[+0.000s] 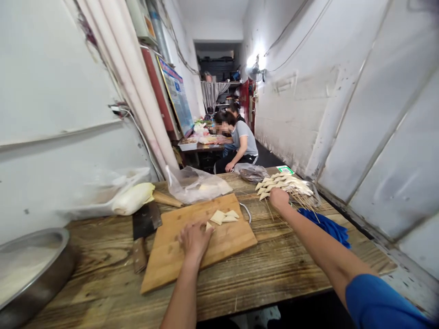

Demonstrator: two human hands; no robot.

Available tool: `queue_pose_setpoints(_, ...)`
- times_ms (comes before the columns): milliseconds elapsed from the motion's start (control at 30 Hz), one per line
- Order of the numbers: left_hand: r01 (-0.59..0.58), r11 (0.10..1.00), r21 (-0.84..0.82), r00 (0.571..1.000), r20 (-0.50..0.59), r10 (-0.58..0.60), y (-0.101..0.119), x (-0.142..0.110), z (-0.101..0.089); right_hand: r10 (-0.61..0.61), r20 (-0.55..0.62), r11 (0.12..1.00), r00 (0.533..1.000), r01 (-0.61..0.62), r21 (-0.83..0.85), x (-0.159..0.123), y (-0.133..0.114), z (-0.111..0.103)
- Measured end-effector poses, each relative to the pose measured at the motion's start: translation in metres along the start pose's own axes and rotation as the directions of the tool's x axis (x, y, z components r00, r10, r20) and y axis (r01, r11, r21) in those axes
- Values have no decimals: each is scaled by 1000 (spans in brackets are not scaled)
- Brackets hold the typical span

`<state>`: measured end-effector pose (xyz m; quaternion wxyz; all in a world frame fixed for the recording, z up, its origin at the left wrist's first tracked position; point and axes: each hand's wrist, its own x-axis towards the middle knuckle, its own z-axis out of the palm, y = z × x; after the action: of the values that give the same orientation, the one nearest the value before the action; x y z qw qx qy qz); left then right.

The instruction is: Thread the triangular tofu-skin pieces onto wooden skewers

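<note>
My left hand (195, 241) rests over the cutting board (202, 251), its fingers closed around a small pale triangular piece (209, 225) that looks like sliced bean curd. Several similar flat, diamond-shaped slices (218, 217) lie just beyond it on the board. Stretched out to the right, my right hand (279, 199) is closed at the near left edge of a pile of skewered slices (284, 183). Thin bamboo sticks (307, 203) point out of the pile towards me. What the right fingers grip is hidden.
A cleaver (147, 221) lies left of the board, near a metal basin (41, 269) of pale contents. Plastic bags (192, 185) stand behind the board. A blue cloth (329, 226) lies beneath my right forearm. Farther back, people (245, 141) sit at another table.
</note>
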<state>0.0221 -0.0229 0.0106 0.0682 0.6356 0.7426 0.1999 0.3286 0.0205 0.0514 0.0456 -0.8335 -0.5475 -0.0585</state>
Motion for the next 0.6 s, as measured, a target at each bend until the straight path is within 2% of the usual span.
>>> queue_pose_setpoints(133, -15, 999, -37, 999, 30, 16, -2, 0, 3, -130, -86, 991, 988, 127, -34, -12, -12, 7)
queue_pose_setpoints(300, -30, 993, -114, 994, 105, 43, -1, 1, 6, -322, -83, 946, 943, 316, -72, -43, -32, 31)
queue_pose_setpoints(433, -77, 967, -242, 988, 114, 107, -1, 1, 9, -334, -72, 939, 940, 325, -115, -52, -27, 44)
queue_pose_setpoints(600, -128, 872, -473, 978, 86, 190, -7, 3, 11, -310, -41, 943, 950, 301, -144, -51, -14, 43)
